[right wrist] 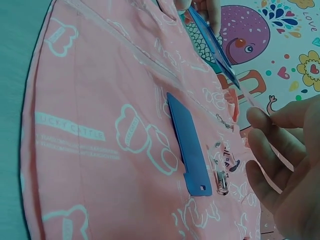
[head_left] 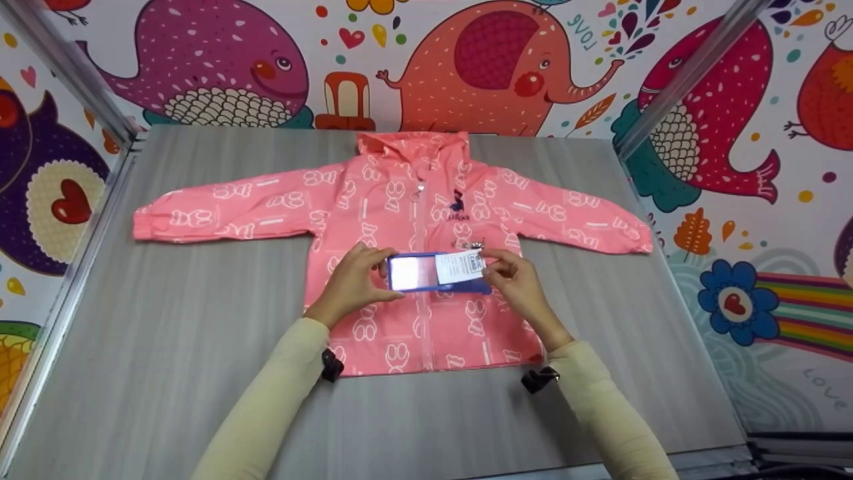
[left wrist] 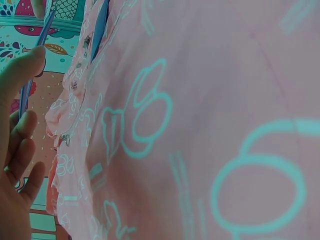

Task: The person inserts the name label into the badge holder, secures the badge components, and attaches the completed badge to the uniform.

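Above the front of a pink jacket [head_left: 373, 213] spread on a gray table [head_left: 200, 333], a person's left hand [head_left: 353, 277] pinches a blue-framed case [head_left: 412, 273] between thumb and fingers while the right hand [head_left: 520, 283] grasps a white card [head_left: 460, 267] by its edge. On the jacket below lie a flat blue piece [right wrist: 190, 145] and a metal clip [right wrist: 222, 184].

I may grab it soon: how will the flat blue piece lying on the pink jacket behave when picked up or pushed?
The flat blue piece would likely stay stiff, as its outline looks crisp. Being thin, it is probably light. Its smooth face may slide across the pink jacket.
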